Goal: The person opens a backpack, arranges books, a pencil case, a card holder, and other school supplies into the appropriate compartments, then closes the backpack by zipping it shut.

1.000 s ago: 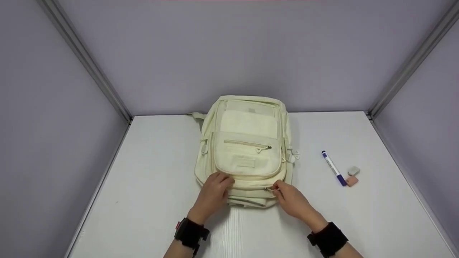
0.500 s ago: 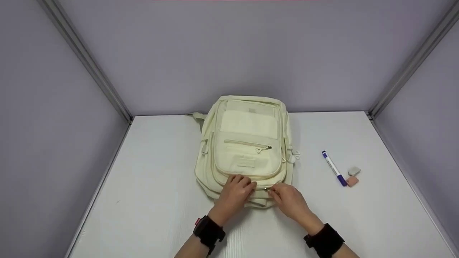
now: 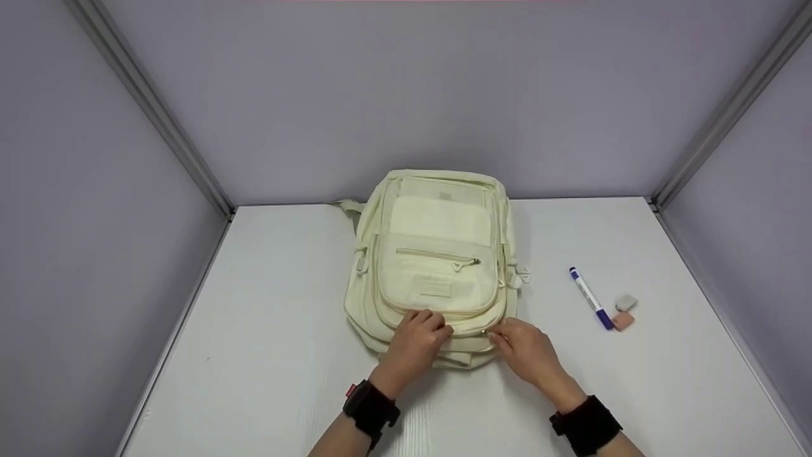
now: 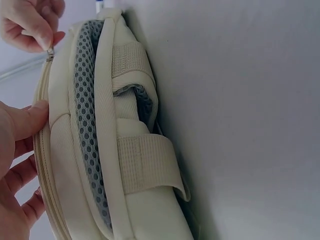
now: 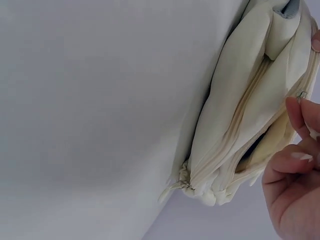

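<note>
A cream backpack (image 3: 438, 219) lies front side up on the white table, its top end towards the back wall. My left hand (image 3: 413, 343) grips the zipped seam at the near end; in the left wrist view the thumb (image 4: 30, 120) presses one side and the fingers lie on the other. To its right, my right hand (image 3: 528, 352) pinches the pull of a metal zipper slider (image 5: 301, 95) on that seam. Beyond the slider, in the right wrist view, the compartment gapes (image 5: 255, 145) along the bag's side. Most of the pull is hidden by the fingers.
Right of the backpack lie a blue-and-white marker (image 3: 591, 298), a small grey block (image 3: 626, 303) and a small pinkish block (image 3: 623, 320). The marker's lower end is close to the pinkish block. Grey panels (image 3: 431, 95) wall the table (image 3: 273, 285) at the back and sides.
My left hand has moved right along the near seam and then stayed there. Lately my right hand has shifted slightly right, drawing the zipper slider with it. The backpack has hardly moved.
</note>
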Demonstrator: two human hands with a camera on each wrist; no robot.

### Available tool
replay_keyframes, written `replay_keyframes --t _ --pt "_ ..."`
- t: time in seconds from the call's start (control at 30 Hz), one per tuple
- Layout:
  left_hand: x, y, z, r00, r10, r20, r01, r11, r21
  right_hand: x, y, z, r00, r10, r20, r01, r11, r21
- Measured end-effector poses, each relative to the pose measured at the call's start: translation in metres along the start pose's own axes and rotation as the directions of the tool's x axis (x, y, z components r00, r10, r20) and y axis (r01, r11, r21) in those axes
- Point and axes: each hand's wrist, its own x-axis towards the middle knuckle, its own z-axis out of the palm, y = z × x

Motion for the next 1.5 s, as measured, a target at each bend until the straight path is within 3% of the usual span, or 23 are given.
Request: replay_keyframes --t 0.4,0.7,1.17,1.5 --pt "-0.003 0.003 -0.003 0.999 0.034 -0.035 -0.036 0.998 -0.046 0.006 0.025 -0.010 0.998 0.033 -0.062 -0.038 0.996 -0.077" --pt "-0.001 0.002 -0.006 0.993 0.075 -0.088 -0.080 0.995 -0.057 0.024 0.037 -0.012 0.995 0.046 -0.088 -0.055 0.993 -0.104" --pt "0.003 0.004 -0.020 0.998 0.069 -0.006 -0.070 0.994 -0.080 0.059 0.045 -0.026 0.994 0.069 -0.082 -0.081 0.983 -0.166" --pt "0.003 0.000 -0.017 0.994 0.102 -0.032 -0.104 0.992 -0.064 0.089 0.053 -0.029 0.990 0.123 -0.074 -0.136 0.968 -0.212"
